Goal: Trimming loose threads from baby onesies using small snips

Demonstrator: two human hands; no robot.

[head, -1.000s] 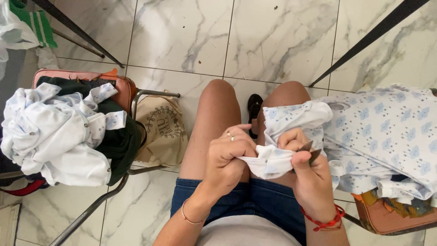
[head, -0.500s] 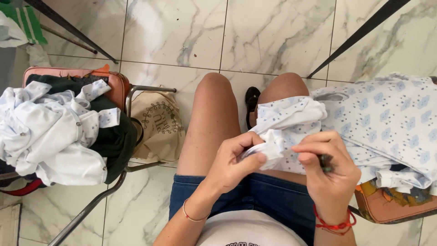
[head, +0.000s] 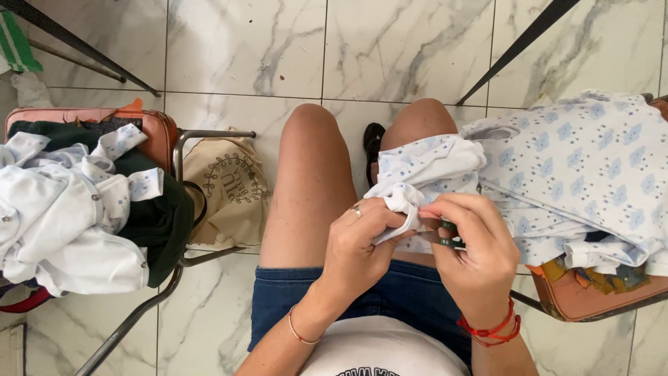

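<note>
You are mid-trim: your left hand (head: 358, 240) pinches a bunched white edge of the garment (head: 431, 170) over your right thigh, fingers closed tight on the fold, ring showing on one of them. Your right hand (head: 473, 251) sits just right of that fold, fingers curled around a small tool (head: 449, 240) with a dark green grip, likely snips or little scissors; the blades are hidden, so you cannot tell how far they stand apart.

The garment, white with pale blue print, trails from the fold to the right and up, onto the pile (head: 591, 167) of like cloth on the chair (head: 591, 296) at your right knee.

As a judgement, the next move calls for a taut edge. Hold the fold firm with the left hand, bring the tip in against the fold, and keep the cloth body clear of the cut.

Far left of the fold, another heap (head: 69, 209) of white and dark clothes lies on a second chair, a tan bag (head: 223, 184) beside it.
</note>
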